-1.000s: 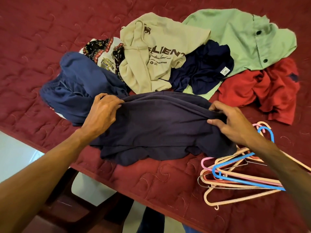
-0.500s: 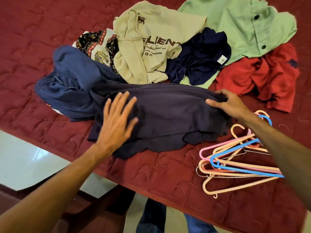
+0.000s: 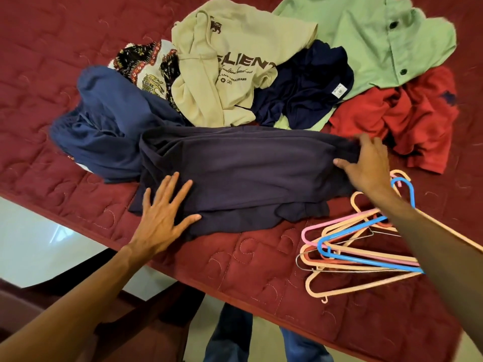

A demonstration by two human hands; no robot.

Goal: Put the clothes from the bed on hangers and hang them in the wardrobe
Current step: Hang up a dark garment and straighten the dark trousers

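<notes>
A dark navy garment (image 3: 248, 168) lies spread across the maroon quilted bed (image 3: 261, 270) near its front edge. My left hand (image 3: 163, 218) presses flat on its near left corner, fingers straight and spread. At the garment's right end, my right hand (image 3: 366, 165) pinches the fabric between thumb and fingers. A pile of several plastic hangers (image 3: 352, 246), peach, pink and blue, lies on the bed just right of the garment, partly under my right forearm. No wardrobe is in view.
Behind the garment lie a blue garment (image 3: 104, 126), a patterned cloth (image 3: 146, 66), a beige printed shirt (image 3: 230, 69), a small navy shirt (image 3: 305, 84), a green buttoned shirt (image 3: 379, 40) and a red shirt (image 3: 407, 118). Pale floor (image 3: 39, 244) shows below the bed edge.
My left hand let go of the garment's left end, opened, and moved down onto its near left corner. My right hand kept its hold on the right end.
</notes>
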